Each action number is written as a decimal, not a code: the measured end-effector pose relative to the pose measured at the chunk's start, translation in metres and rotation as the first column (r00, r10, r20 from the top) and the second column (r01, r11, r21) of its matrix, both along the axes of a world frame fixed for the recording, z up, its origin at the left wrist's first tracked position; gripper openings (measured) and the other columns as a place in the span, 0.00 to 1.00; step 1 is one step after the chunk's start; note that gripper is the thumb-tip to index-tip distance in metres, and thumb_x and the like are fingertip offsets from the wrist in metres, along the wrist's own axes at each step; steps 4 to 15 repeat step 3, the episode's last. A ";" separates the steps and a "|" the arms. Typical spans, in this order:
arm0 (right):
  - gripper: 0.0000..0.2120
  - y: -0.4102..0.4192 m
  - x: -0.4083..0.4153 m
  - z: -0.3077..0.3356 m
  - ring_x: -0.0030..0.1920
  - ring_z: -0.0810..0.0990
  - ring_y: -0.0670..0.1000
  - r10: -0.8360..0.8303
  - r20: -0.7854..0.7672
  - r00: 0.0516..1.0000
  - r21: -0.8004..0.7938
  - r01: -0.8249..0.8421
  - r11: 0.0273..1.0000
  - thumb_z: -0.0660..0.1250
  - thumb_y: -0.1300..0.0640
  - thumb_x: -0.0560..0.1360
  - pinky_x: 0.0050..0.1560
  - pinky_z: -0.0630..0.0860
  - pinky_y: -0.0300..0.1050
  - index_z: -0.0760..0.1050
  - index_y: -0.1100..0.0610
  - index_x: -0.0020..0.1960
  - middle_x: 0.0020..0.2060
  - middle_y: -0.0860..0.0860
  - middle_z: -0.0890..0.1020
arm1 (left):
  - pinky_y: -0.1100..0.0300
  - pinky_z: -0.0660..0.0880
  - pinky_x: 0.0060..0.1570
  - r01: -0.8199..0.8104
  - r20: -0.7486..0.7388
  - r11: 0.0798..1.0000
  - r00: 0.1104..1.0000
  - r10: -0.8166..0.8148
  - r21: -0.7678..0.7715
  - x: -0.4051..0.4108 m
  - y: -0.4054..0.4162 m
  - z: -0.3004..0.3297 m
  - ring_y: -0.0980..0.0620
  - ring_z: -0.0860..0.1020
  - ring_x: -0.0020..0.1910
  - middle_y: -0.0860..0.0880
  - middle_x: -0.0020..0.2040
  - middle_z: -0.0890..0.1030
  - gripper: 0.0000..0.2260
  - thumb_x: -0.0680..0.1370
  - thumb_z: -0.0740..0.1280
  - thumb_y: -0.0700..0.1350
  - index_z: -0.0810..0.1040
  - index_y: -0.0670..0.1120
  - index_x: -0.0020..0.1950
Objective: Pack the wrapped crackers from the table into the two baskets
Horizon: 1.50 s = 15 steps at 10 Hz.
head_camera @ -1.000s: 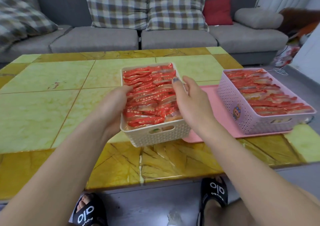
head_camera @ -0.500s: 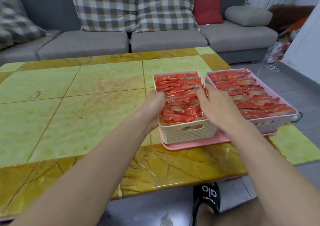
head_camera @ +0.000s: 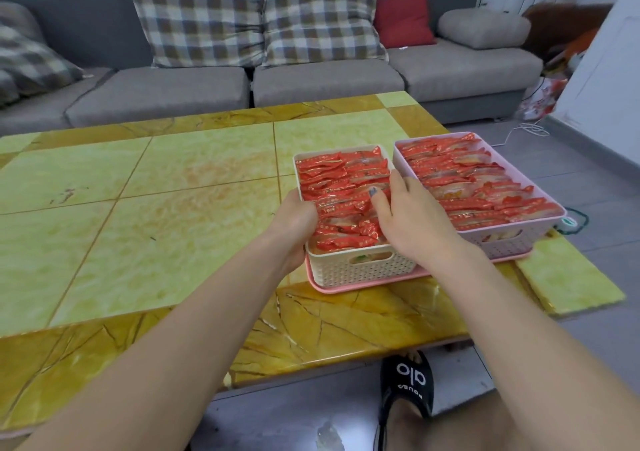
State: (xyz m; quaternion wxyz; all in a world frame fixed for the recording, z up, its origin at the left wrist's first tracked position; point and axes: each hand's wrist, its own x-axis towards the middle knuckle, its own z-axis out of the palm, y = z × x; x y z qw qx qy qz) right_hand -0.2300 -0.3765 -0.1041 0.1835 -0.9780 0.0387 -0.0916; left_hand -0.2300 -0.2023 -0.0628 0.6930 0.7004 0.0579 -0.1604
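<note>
Behind your table runs a grey sofa [head_camera: 311,80] with two checked cushions [head_camera: 256,14] and a red cushion [head_camera: 403,18]. Your tabletop [head_camera: 138,215] is tiled in pale green with amber marbled borders. Near its right edge, toward the front right corner, lies a pink tray [head_camera: 367,286], and on it stand both baskets side by side, their long walls touching or nearly so. The pink basket [head_camera: 509,244] sits on the right, the cream basket [head_camera: 360,270] on the left, nearer the tabletop's middle. Both are filled to the rim with wrapped crackers [head_camera: 464,180] in red wrappers; their gold print is too small to read. Your left hand [head_camera: 294,222] grips the cream basket's left wall, fingers curled round its rim. Your right hand [head_camera: 412,218] grips the same basket's right wall, thumb lying across the crackers and fingers down between the two baskets. On the floor below the front edge, your black slipper [head_camera: 408,388] shows white lettering, seen upside down, that reads roughly "alo".
</note>
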 end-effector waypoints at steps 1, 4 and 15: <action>0.26 0.009 -0.009 0.012 0.70 0.70 0.58 0.012 0.149 0.989 -0.128 0.007 0.992 0.50 0.46 0.85 0.66 0.72 0.54 0.60 0.59 0.78 0.72 0.58 0.70 | 0.52 0.80 0.46 0.035 -0.013 0.997 0.999 -0.034 0.069 -0.005 0.005 0.004 0.50 0.85 0.40 0.50 0.39 0.86 0.07 0.84 0.60 0.39 0.75 0.49 0.54; 0.20 0.041 -0.050 0.069 0.70 0.71 0.48 0.021 0.394 0.919 0.268 -0.137 0.954 0.57 0.50 0.85 0.71 0.70 0.48 0.68 0.54 0.74 0.70 0.50 0.74 | 0.47 0.66 0.70 -0.046 0.321 0.925 0.944 -0.084 0.378 -0.033 0.046 0.051 0.50 0.68 0.73 0.49 0.79 0.63 0.33 0.82 0.64 0.46 0.51 0.55 0.82; 0.20 0.041 -0.050 0.069 0.70 0.71 0.48 0.021 0.394 0.919 0.268 -0.137 0.954 0.57 0.50 0.85 0.71 0.70 0.48 0.68 0.54 0.74 0.70 0.50 0.74 | 0.47 0.66 0.70 -0.046 0.321 0.925 0.944 -0.084 0.378 -0.033 0.046 0.051 0.50 0.68 0.73 0.49 0.79 0.63 0.33 0.82 0.64 0.46 0.51 0.55 0.82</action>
